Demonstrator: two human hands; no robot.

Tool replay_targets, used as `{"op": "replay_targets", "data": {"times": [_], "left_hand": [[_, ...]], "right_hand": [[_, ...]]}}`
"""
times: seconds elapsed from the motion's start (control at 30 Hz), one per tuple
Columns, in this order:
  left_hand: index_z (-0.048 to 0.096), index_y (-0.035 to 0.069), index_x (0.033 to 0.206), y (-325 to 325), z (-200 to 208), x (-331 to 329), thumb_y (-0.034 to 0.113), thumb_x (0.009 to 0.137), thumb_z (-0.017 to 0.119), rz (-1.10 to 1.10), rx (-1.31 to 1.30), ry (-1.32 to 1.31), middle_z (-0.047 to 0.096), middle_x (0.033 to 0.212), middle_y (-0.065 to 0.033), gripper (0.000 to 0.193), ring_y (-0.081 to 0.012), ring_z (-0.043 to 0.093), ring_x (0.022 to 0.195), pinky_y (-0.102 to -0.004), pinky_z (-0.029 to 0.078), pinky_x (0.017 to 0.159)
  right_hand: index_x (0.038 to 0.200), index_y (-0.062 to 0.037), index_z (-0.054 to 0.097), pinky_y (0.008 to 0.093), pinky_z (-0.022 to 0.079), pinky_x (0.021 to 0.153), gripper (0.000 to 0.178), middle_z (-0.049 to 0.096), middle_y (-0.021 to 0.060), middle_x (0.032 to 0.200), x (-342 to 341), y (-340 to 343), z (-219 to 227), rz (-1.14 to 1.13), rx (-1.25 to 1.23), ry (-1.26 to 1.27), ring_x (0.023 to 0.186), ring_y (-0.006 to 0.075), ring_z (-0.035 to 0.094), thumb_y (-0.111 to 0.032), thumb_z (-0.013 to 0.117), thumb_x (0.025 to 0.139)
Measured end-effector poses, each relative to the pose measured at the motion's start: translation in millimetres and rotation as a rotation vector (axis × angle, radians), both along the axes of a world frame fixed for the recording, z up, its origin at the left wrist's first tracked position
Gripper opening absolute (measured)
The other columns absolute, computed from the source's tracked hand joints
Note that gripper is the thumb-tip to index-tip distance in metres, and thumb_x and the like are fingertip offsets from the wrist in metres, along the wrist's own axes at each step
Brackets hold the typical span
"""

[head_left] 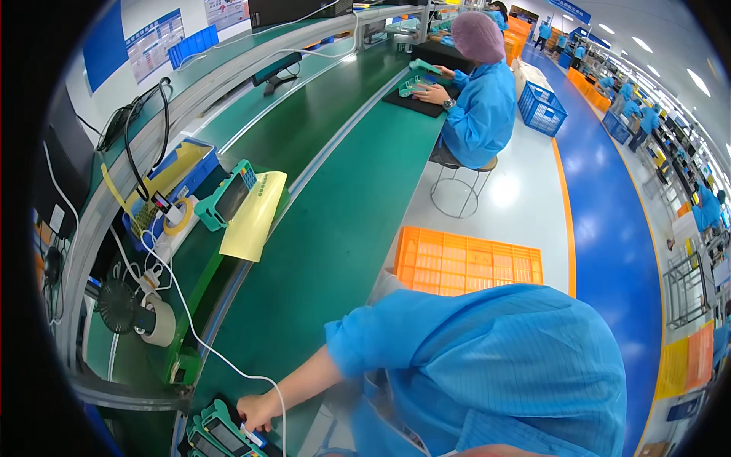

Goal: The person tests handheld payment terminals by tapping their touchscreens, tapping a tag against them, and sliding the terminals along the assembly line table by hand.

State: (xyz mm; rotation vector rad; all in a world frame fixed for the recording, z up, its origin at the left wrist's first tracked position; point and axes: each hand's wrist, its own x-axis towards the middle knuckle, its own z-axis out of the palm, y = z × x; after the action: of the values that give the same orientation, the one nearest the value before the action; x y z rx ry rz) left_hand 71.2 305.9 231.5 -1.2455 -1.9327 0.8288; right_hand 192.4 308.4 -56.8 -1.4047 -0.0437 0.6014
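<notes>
My right hand [259,412] reaches down to the lower left, its fingers bent and pressed together at the side of a green-cased handheld device [227,436] with a grey screen and a keypad. Below the fingertips shows a small white-and-blue piece [254,437]; what exactly they grip is too small to tell. Another green-cased device [204,444] lies close against the first, cut by the dark rim. A white cable [228,363] runs from the shelf side and passes over my right wrist. My left hand is out of the picture.
On the green bench [335,221], another green device [228,195] rests by a yellow sheet [255,221]. Leftward are a blue bin [199,164], tape roll [180,216] and small fan [120,308]. An orange crate [468,261] is on the floor. Farther along, a seated co-worker [480,107] handles green casings.
</notes>
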Motion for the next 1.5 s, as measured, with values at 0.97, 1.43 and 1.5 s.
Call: {"op": "replay_targets", "data": {"times": [0.97,1.43,1.5], "left_hand": [[0.050,0.004,0.089,87,-81,-55,0.018,0.099,0.059,1.234,0.031,1.566,0.038,0.061,0.0027,0.019,-0.0072,0.034,0.047,-0.0254,0.026,0.060],[0.067,0.001,0.113,127,-127,0,0.032,0.107,0.058,1.079,1.310,2.840,0.064,0.102,-0.0029,0.033,-0.0073,0.054,0.087,-0.0218,0.042,0.074],[0.064,0.003,0.104,138,-144,26,0.022,0.105,0.062,0.937,1.372,2.764,0.063,0.098,0.0009,0.019,-0.0062,0.055,0.089,-0.0199,0.040,0.072]], "right_hand": [[0.117,0.0274,0.046,0.0558,0.067,0.056,0.035,0.064,0.0392,0.108,30,9,-2,-0.341,0.100,-0.076,0.078,0.0520,0.073,0.000,0.049,0.094],[0.113,0.0029,0.070,0.0350,0.059,0.060,0.033,0.071,0.0116,0.089,-93,-268,18,-0.386,-0.204,-0.135,0.075,0.0189,0.069,-0.024,0.069,0.095],[0.113,-0.0001,0.071,0.0302,0.054,0.065,0.030,0.069,0.0055,0.091,-116,-318,12,-0.485,-0.269,-0.178,0.080,0.0130,0.064,-0.025,0.063,0.099]]}}
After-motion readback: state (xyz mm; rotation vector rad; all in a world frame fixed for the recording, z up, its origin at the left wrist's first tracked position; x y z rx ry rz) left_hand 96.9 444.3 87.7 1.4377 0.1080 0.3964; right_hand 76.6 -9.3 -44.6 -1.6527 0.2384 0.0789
